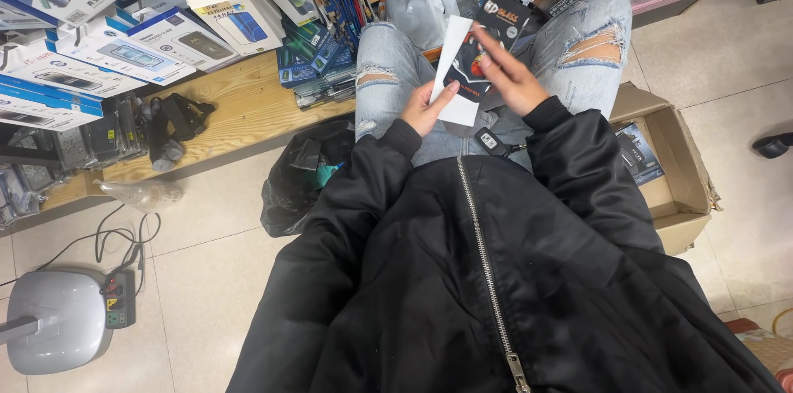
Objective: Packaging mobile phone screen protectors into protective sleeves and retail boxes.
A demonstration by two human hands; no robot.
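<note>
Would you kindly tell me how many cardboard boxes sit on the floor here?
1: an open cardboard box on the floor beside the person's right leg; others may be hidden.

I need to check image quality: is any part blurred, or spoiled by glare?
Head view: even indoor light, soft shadows; right hand slightly motion-blurred over the black packet; left hand and white card sharper; mild glare on the floor tiles; edges bend from the wide lens.
</note>
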